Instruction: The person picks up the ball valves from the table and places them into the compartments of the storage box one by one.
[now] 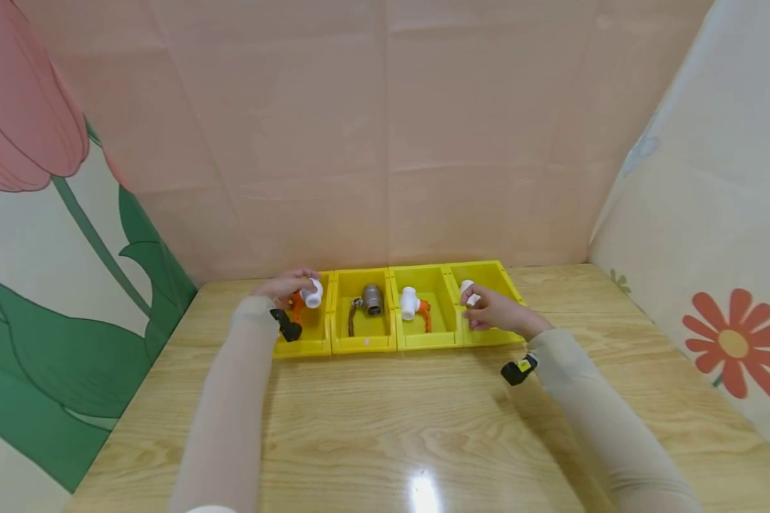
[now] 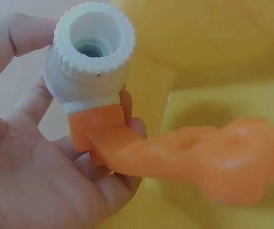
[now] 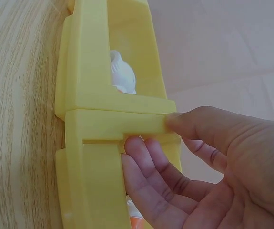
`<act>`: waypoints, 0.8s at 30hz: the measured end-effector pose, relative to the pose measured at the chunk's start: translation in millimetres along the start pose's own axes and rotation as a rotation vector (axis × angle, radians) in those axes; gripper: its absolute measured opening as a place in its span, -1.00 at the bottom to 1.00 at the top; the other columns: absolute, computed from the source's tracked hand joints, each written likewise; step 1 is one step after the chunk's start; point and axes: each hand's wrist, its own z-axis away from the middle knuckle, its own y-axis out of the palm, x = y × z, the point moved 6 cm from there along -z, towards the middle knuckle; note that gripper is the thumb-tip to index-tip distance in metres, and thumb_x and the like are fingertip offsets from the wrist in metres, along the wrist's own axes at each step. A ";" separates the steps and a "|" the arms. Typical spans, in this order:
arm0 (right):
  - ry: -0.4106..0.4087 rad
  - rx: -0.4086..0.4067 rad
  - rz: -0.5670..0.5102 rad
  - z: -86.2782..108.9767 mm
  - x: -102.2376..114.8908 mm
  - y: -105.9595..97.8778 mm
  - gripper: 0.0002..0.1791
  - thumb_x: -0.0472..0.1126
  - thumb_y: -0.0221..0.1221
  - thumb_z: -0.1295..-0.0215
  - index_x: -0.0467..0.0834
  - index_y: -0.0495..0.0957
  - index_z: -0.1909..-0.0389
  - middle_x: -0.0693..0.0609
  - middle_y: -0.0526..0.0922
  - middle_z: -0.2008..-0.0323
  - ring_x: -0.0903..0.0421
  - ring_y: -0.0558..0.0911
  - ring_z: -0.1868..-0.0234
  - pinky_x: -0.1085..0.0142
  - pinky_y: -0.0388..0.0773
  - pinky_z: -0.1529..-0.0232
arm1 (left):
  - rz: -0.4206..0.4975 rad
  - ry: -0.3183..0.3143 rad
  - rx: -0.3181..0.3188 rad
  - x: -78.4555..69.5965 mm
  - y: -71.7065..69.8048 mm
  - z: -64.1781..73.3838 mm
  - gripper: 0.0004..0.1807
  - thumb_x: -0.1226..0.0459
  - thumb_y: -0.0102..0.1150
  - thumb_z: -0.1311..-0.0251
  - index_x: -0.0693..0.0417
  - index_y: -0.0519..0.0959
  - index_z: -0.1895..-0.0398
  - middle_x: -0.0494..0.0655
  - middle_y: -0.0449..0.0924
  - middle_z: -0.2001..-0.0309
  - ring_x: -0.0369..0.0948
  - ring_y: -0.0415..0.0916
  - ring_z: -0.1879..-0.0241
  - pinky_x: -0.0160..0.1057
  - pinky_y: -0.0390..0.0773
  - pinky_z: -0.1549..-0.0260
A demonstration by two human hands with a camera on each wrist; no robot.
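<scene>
My left hand [image 1: 286,286] holds a white plastic ball valve [image 1: 312,293] with an orange lever handle [image 2: 189,152] over the leftmost yellow bin. In the left wrist view, thumb and fingers lie around the valve's white body [image 2: 89,71], its ribbed open end facing the camera. My right hand [image 1: 497,312] is at the rightmost yellow bin [image 1: 488,271], fingers slightly bent. The right wrist view shows no valve between thumb and fingers [image 3: 148,186]; the thumb lies by the bin divider [image 3: 122,125]. Another white valve [image 1: 466,287] sits beside these fingers, partly hidden.
Between the hands, one yellow bin [image 1: 362,345] holds a metal valve [image 1: 373,299] with a lever. The bin to its right contains a white valve [image 1: 409,304] with an orange handle. The bins stand in a row on a wooden table [image 1: 385,420], close to the back wall [image 1: 385,142].
</scene>
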 end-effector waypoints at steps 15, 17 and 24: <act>-0.009 -0.009 0.008 0.3 3.2 1.6 -0.74 -0.29 0.05 -0.44 -0.25 0.24 -0.04 -0.14 0.50 0.40 0.03 0.54 0.37 0.30 0.61 0.29 | 0.021 -0.019 -0.068 16.4 -0.9 -20.4 -0.54 0.33 0.10 -0.19 0.02 0.39 -0.19 -0.04 0.30 -0.05 -0.14 0.32 0.14 -0.21 0.38 0.22; -0.001 -0.014 0.006 -0.3 2.7 1.8 -0.75 -0.30 0.05 -0.44 -0.24 0.25 -0.03 -0.14 0.50 0.40 0.03 0.54 0.37 0.30 0.60 0.30 | 0.035 -0.023 -0.070 13.6 2.2 -16.3 -0.50 0.35 0.08 -0.21 0.07 0.35 -0.25 0.00 0.27 -0.12 -0.13 0.29 0.09 -0.21 0.37 0.19; 0.003 -0.019 0.003 0.0 3.2 2.0 -0.75 -0.30 0.04 -0.44 -0.24 0.25 -0.04 -0.14 0.50 0.40 0.01 0.54 0.36 0.31 0.60 0.29 | -0.010 -0.063 -0.088 17.1 1.7 -20.7 -0.49 0.31 0.09 -0.24 -0.01 0.36 -0.28 0.06 0.21 -0.29 -0.11 0.29 0.08 -0.23 0.44 0.32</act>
